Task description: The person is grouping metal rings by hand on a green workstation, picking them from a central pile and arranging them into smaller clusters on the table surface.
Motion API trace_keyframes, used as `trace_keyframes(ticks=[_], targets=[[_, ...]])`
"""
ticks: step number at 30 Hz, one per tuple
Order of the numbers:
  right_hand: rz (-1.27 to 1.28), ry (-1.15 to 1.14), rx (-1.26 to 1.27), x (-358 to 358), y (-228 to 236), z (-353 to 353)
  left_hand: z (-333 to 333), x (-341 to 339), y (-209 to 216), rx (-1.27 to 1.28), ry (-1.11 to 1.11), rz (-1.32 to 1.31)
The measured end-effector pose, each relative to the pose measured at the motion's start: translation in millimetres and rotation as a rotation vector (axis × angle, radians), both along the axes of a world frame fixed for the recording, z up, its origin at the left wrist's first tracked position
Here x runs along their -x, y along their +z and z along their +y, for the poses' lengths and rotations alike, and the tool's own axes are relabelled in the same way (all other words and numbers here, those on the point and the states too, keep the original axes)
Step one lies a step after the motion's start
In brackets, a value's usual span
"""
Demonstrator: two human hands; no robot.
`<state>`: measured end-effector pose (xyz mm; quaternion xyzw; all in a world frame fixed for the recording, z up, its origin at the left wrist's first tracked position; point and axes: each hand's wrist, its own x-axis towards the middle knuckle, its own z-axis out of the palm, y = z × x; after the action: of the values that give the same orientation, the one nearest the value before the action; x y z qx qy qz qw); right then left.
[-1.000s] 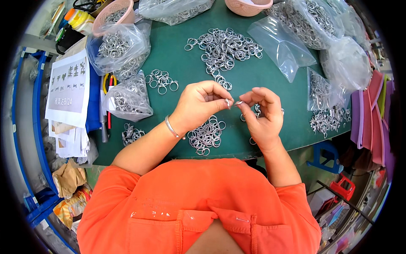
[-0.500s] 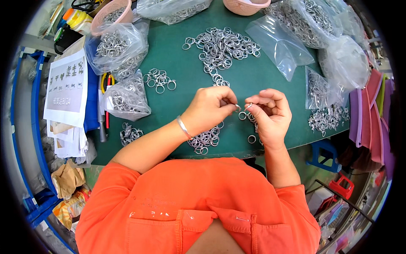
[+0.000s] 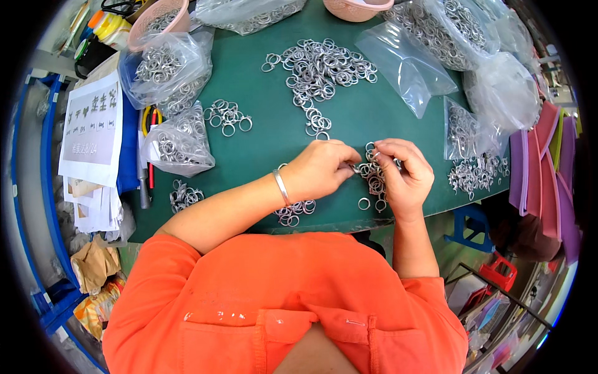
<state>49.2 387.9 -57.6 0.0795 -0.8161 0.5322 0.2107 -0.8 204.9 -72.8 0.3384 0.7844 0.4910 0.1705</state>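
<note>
Silver rings [image 3: 375, 181] lie between the left hand [image 3: 322, 167] and right hand [image 3: 408, 179]

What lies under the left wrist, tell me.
Silver rings show on its near side, and part of one on its far side; the left wrist hides whatever lies between.

Bright, even light covers the green table [image 3: 249, 159], white glare streaks the flat clear bag [image 3: 408, 71] at its far right, metal rings [image 3: 375, 179] near its front edge glint, and the blue shelf [image 3: 32, 187] left of it bows with fisheye distortion.
</note>
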Motion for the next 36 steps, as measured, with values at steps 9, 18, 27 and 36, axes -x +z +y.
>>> trace_keyframes(ticks=[9, 18, 27, 36], targets=[[-0.172, 0.180, -0.245, 23.9, 4.4, -29.7, -51.2, -5.6, 8.0, -0.184, 0.285, -0.497], [-0.238, 0.241, -0.400, 70.2, -28.3, -38.0, -71.3, 2.6, 2.4, 0.098, 0.206, 0.202], [-0.291, 0.218, -0.421, 70.9, -25.2, -34.9, -43.8, 33.7, -27.5, 0.204, 0.470, 0.350], [-0.327, 0.329, -0.044, 61.9, -10.2, -60.3, -56.3, 16.6, -0.2, -0.145, 0.502, 0.449]])
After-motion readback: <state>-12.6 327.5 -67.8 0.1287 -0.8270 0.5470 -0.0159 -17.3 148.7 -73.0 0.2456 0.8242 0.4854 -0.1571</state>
